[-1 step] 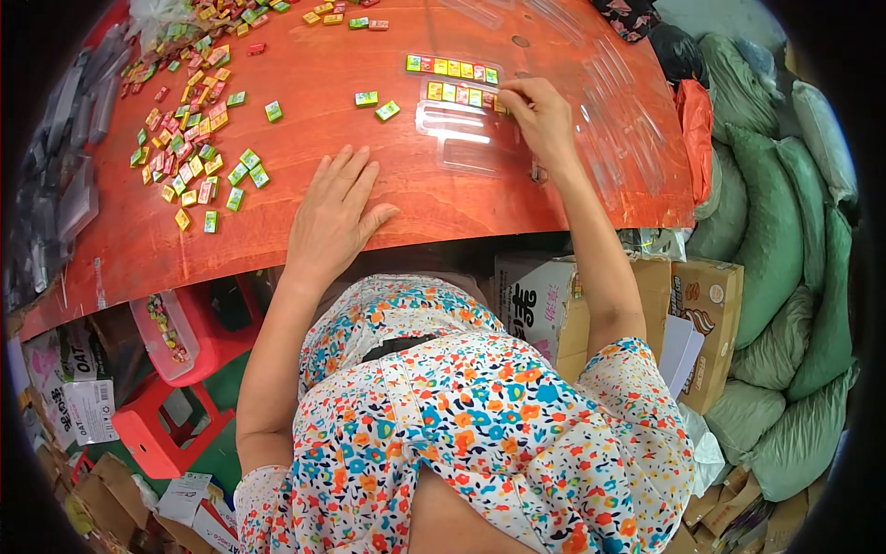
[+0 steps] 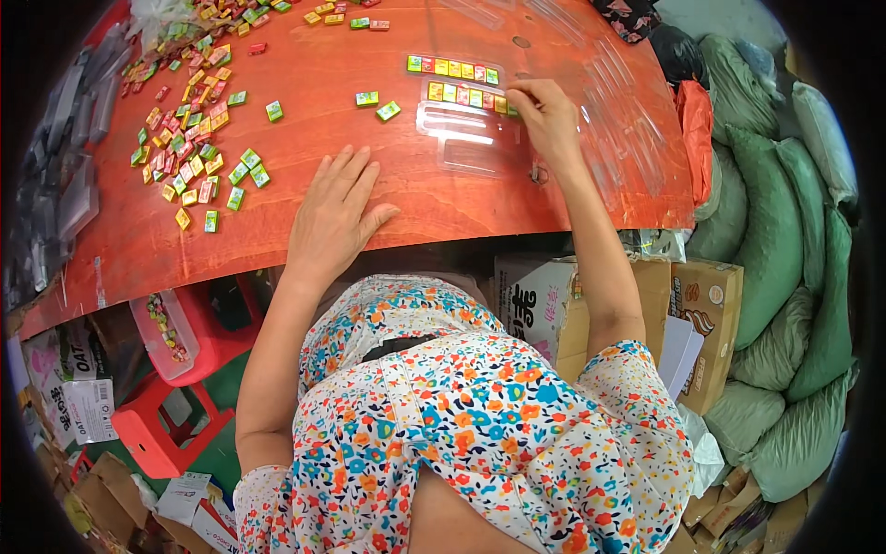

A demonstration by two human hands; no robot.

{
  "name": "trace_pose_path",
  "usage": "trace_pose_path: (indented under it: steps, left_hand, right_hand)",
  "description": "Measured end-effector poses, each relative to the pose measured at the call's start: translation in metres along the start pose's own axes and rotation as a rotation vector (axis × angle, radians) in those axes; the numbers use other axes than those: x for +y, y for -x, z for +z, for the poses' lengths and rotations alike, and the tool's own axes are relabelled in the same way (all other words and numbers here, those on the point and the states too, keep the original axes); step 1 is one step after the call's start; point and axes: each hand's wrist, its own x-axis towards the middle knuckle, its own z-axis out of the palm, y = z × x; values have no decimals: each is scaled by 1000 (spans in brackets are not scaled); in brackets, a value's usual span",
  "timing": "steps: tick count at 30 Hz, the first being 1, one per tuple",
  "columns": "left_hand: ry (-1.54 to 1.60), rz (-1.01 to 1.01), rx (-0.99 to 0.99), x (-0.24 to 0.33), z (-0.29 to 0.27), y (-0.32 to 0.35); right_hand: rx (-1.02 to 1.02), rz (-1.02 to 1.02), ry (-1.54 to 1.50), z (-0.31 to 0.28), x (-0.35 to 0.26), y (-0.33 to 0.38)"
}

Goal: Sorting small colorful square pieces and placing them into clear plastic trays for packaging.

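Note:
My left hand [image 2: 334, 217] lies flat on the red tabletop, fingers stretched out and nothing in them. At the right end of a clear plastic tray [image 2: 443, 126], my right hand [image 2: 551, 120] is closed in a pinch on a small green box [image 2: 502, 104]. This box ends a row of small red, yellow and green boxes [image 2: 461, 95] in the tray. Just beyond lies another filled row of boxes [image 2: 452, 68] in clear plastic. The tray's nearer slot [image 2: 471, 157] shows no boxes. Two loose green-yellow boxes [image 2: 388, 111] lie left of the tray.
A scattered heap of small coloured boxes [image 2: 189, 138] covers the table's left side. Clear plastic trays [image 2: 618, 120] lie at the right. Green sacks [image 2: 766, 231] are piled beyond the right edge. Cartons [image 2: 706, 323] and red stools [image 2: 171, 425] stand below the table.
My right hand has shifted slightly to the right, so more of the box at the row's right end shows. My left hand has not moved.

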Motion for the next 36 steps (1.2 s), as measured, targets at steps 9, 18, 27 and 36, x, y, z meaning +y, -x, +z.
trace_pose_path:
  steps: [9,18,27,36]
  left_hand:
    - [-35,23,-40,9,11,-19]
    - [-44,15,-49,15,38,-64]
    - [-85,40,-54,14,34,-55]
    - [-54,18,-44,18,37,-58]
  right_hand:
    - [-105,219,109,-14,12,7]
    - [-127,329,244,4,3,-11]
    - [-58,340,131,10,12,-21]
    - [-157,-427,298,-13,4,29]
